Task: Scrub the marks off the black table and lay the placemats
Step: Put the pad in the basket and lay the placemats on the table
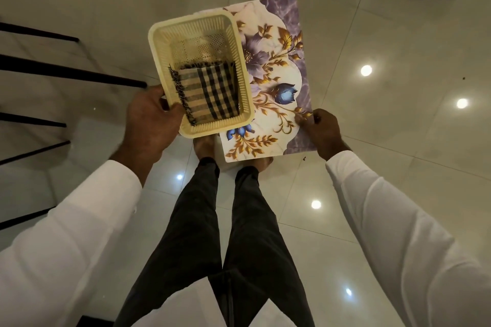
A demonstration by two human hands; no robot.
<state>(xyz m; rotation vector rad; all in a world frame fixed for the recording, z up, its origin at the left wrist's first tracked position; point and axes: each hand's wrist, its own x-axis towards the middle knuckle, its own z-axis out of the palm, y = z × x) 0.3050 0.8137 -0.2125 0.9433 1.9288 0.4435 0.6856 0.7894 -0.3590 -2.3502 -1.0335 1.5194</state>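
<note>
Nearest the camera are dark trousers [252,233] and two white sleeves [398,233] of a person standing. The left grip [151,125] curls round the near corner of a cream plastic lattice basket [191,19], thumb on the rim. Inside, against the near wall, lies a folded black-and-beige checked cloth with a fringed edge [210,93]. The right grip [324,133] pinches the near right edge of a rectangular floral placemat in purple, gold and white [281,71]. The placemat is held flat in the air and runs under the basket. Whether it is one mat or several stacked cannot be told.

The mat looks thin, light and fairly stiff, since it stays level from an edge hold. Its glossy face is probably slippery, so a pinch at an edge or corner suits it best. The cloth is soft and limp and is best taken by bunching. The basket is light and rigid, and its rim is the natural hold.

Beyond them is a glossy pale tiled floor [385,141]. At far left are thin black bars [71,73], perhaps furniture legs. The black desk itself is not plainly in view.
</note>
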